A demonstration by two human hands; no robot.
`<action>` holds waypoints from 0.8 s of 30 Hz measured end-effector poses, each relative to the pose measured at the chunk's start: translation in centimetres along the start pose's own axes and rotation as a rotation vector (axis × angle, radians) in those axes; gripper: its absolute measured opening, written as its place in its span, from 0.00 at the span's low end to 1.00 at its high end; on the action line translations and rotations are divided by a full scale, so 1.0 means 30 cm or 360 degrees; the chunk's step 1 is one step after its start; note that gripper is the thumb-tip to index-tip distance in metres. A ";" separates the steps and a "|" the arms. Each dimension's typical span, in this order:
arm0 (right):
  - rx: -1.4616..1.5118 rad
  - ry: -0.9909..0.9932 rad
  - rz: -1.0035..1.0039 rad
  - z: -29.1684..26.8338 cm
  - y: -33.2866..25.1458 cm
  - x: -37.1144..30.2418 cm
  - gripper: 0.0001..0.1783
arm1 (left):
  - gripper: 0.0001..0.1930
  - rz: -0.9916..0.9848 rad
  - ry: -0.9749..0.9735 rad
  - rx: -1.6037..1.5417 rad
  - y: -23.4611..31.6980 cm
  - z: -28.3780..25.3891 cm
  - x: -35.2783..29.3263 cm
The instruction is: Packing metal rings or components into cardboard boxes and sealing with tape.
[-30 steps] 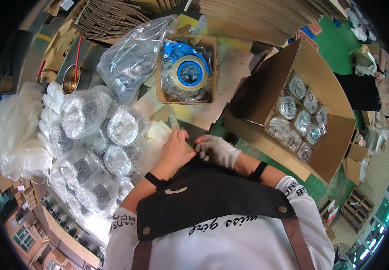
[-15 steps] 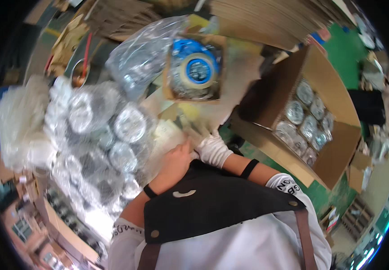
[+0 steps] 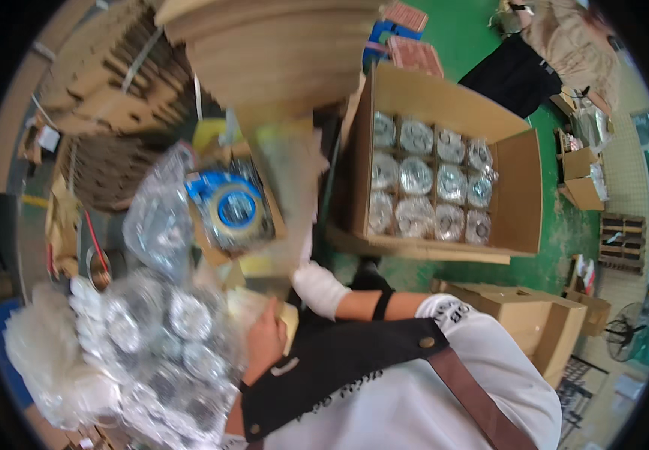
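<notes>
- Far left, cloudy plastic bags point(image 3: 47, 352) lie in a heap, touching the wrapped items to their right.
- Just behind stands a round metal pot point(image 3: 93, 279), a red stick point(image 3: 95, 234) leaning up out of it.
- Farther back, corrugated cardboard pieces point(image 3: 110, 176) are packed in a dense stack.
- In front, bubble-wrapped round items point(image 3: 189, 319) crowd together; a clear plastic bag point(image 3: 161, 214) slumps behind them.
- Next comes a small open carton point(image 3: 273, 214), slanted, with a blue tape dispenser point(image 3: 215, 187) lying across its top.
- Nearer the body, a pale yellow paper point(image 3: 251, 306) lies between the wrapped items and the left hand point(image 3: 266, 337).
- That hand is bare and sits against the paper, its thumb side up; a yellow edge shows to its right. Blur hides the fingertips, so whether they pinch the paper cannot be told.
- The right hand point(image 3: 317, 289), in a white glove, is apart from the other, farther forward, near the front end of some blurred brown sheets point(image 3: 288, 180). Its fingers are smeared; I cannot tell whether they hold anything.
- Right of it, a large open carton point(image 3: 515, 191) holds clear-wrapped round items point(image 3: 416, 176) in divided compartments.
- Far right, a wooden pallet point(image 3: 623, 244) and a fan point(image 3: 624, 331) stand well apart from the hands.
</notes>
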State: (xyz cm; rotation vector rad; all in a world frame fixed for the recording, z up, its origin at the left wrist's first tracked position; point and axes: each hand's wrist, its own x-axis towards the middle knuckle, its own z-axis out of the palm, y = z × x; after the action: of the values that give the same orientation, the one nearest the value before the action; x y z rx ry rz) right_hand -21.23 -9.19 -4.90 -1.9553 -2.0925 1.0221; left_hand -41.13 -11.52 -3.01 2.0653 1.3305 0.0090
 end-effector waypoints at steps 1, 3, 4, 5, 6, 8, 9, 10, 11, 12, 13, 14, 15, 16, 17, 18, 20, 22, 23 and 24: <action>-0.0149 0.0012 -0.0032 0.005 0.015 0.004 0.10 | 0.31 -0.0044 -0.0003 0.0014 0.016 0.001 0.010; -0.0165 0.0213 -0.0117 0.030 0.058 0.005 0.07 | 0.33 -0.0077 -0.0019 0.0036 0.029 -0.010 0.042; -0.0275 0.0066 -0.0132 0.021 0.067 -0.017 0.07 | 0.34 -0.0018 -0.0029 0.0044 0.024 -0.002 0.054; -0.0266 0.0075 -0.0116 0.029 0.084 -0.043 0.07 | 0.36 0.0044 -0.0039 0.0051 0.026 0.001 0.059; -0.0123 -0.0218 -0.0101 0.045 0.106 -0.071 0.08 | 0.36 0.0061 -0.0050 0.0059 0.038 0.004 0.036; -0.0006 -0.0738 -0.0201 -0.023 0.132 -0.025 0.11 | 0.38 -0.0286 -0.0367 0.0118 0.054 0.004 0.069; 0.0068 -0.0807 -0.0148 -0.126 0.105 -0.041 0.12 | 0.39 -0.0372 -0.0507 0.0064 0.033 0.002 0.085; 0.0222 -0.0797 -0.0211 -0.217 0.099 -0.064 0.14 | 0.41 0.0019 -0.0418 -0.0035 -0.102 0.060 0.071; 0.0479 -0.0704 -0.0255 -0.318 0.124 -0.119 0.15 | 0.41 -0.0051 -0.0684 -0.0068 -0.047 0.006 0.135; 0.0577 -0.0648 -0.0165 -0.469 0.118 -0.183 0.17 | 0.40 -0.0154 -0.0977 -0.0093 0.035 -0.072 0.147; 0.0652 -0.0716 -0.0167 -0.607 0.124 -0.219 0.18 | 0.40 -0.0165 -0.0986 -0.0058 0.076 -0.134 0.155; 0.0811 -0.0645 -0.0086 -0.765 0.119 -0.266 0.20 | 0.38 -0.0080 -0.1055 0.0049 0.106 -0.205 0.182; 0.0967 -0.0350 -0.0420 -0.790 0.207 -0.276 0.21 | 0.36 0.0042 -0.1122 0.0164 0.182 -0.277 0.252; 0.1210 -0.0240 -0.0336 -0.915 0.235 -0.283 0.21 | 0.27 0.0119 -0.0967 0.0067 0.357 -0.415 0.312; 0.1378 0.0042 -0.0375 -0.985 0.297 -0.270 0.22 | 0.20 0.0208 -0.0651 0.0061 0.540 -0.544 0.371; 0.1539 0.0318 -0.0264 -1.089 0.326 -0.259 0.22 | 0.19 0.0567 -0.0194 0.0067 0.586 -0.620 0.427; 0.1406 0.0661 -0.0080 -1.233 0.466 -0.160 0.21 | 0.14 0.0763 0.0418 0.0055 0.858 -0.796 0.612; 0.1707 0.0909 0.0199 -1.302 0.646 -0.016 0.20 | 0.13 0.0752 0.0879 0.0114 1.062 -0.866 0.889; 0.1746 0.0927 0.0202 -1.304 0.718 0.034 0.19 | 0.15 0.1002 0.1011 0.0271 1.135 -0.910 1.032; 0.1781 0.0928 0.0183 -1.315 0.764 0.087 0.18 | 0.16 0.1138 0.1061 0.0494 1.157 -0.974 1.210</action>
State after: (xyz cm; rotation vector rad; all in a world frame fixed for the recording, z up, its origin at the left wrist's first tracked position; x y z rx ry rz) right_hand 17.52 7.70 12.44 -1.4697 -0.7830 1.0852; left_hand -5.95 24.50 25.97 2.8488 0.8774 0.9190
